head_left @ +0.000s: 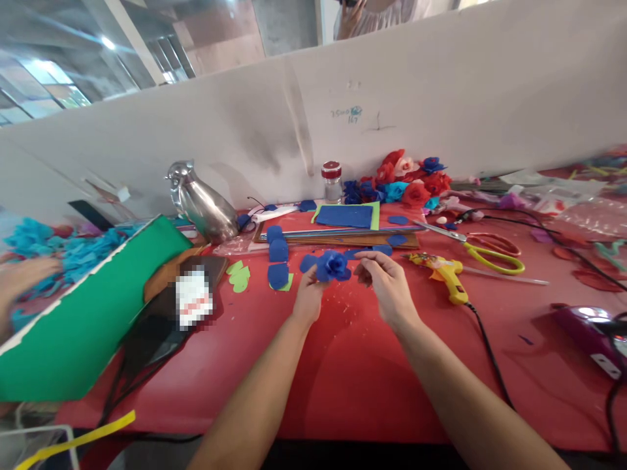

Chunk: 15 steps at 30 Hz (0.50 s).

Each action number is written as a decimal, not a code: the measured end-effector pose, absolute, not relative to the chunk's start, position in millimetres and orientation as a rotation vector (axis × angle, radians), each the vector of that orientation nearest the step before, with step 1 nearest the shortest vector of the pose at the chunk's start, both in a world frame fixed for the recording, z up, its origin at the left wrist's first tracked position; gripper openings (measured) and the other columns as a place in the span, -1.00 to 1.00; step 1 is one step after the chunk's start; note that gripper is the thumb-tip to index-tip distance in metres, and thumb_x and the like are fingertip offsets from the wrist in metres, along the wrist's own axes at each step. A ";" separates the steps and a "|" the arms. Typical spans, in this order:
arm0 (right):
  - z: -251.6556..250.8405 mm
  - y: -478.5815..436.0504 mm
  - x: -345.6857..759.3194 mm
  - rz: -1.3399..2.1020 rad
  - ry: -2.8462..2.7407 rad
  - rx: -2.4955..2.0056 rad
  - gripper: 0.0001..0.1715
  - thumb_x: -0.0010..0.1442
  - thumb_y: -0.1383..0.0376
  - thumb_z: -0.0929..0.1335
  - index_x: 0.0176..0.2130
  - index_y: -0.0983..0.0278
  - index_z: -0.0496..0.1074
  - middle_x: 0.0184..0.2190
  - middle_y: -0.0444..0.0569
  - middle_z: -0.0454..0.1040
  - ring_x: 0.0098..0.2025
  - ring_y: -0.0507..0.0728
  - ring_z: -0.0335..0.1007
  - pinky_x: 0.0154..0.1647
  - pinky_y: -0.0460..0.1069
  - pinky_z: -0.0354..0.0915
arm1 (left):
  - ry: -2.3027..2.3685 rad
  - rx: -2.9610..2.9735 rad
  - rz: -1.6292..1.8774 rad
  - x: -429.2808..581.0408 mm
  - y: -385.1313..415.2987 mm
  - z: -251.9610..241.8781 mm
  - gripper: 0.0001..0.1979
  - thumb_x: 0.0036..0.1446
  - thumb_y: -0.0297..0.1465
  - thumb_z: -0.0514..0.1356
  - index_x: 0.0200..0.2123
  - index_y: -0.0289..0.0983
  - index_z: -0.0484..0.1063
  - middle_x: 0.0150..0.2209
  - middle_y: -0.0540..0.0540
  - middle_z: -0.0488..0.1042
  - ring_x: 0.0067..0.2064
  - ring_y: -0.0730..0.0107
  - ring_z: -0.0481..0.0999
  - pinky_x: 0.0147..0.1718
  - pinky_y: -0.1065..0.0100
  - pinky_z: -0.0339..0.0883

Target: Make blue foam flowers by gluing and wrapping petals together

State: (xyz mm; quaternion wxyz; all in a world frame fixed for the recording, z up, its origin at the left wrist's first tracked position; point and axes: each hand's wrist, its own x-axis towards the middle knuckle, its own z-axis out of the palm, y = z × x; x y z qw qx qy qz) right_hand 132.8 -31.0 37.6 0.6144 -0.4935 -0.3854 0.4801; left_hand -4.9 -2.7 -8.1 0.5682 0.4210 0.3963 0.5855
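Note:
My left hand (pixel 307 294) is closed around the base of a blue foam rose (pixel 332 266), held just above the red table (pixel 353 365). My right hand (pixel 385 277) pinches a blue foam petal (pixel 353 254) at the rose's right side. Loose blue petals (pixel 278 251) and green foam leaves (pixel 239 276) lie to the left of my hands. A yellow glue gun (pixel 443 271) rests right of my right hand, its black cord trailing toward the table's front edge.
Yellow-handled scissors (pixel 482 251), a blue foam sheet (pixel 344 215) on a board, a small jar (pixel 332 181), a pile of finished flowers (pixel 406 179), a metal jug (pixel 203 205), green card (pixel 83 307). Another person's hand (pixel 24 277) at far left. White partition behind.

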 end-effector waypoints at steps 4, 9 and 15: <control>40.8 -25.6 141.7 1.265 -0.936 -1.153 -0.66 -0.06 0.05 0.37 -0.42 0.27 0.49 -0.49 -0.08 0.47 -0.47 0.02 0.30 -0.47 -0.06 0.15 | 0.816 1.062 1.194 -6.5 -5.5 -9.8 -0.67 -0.29 -0.49 0.36 -0.32 -0.23 0.59 -0.25 -0.06 0.58 -0.08 0.20 0.46 0.05 0.19 0.19; 44.1 -25.6 147.1 1.366 -1.033 -1.126 -0.63 -0.19 0.08 0.48 -0.41 0.29 0.51 -0.51 -0.10 0.46 -0.48 0.02 0.28 -0.40 -0.03 0.19 | 0.798 1.210 1.116 -8.5 -6.2 -10.2 -0.71 -0.20 -0.42 0.36 -0.29 -0.24 0.59 -0.18 -0.08 0.57 -0.01 0.15 0.43 0.08 0.16 0.17; 40.3 -24.1 149.6 1.276 -1.109 -1.058 -0.64 -0.17 0.11 0.50 -0.39 0.29 0.49 -0.48 -0.10 0.46 -0.44 0.03 0.32 -0.34 -0.01 0.24 | 0.788 1.242 1.117 -9.7 -6.2 -6.8 -0.73 -0.12 -0.31 0.35 -0.27 -0.24 0.58 -0.14 -0.11 0.56 0.04 0.13 0.41 0.10 0.14 0.16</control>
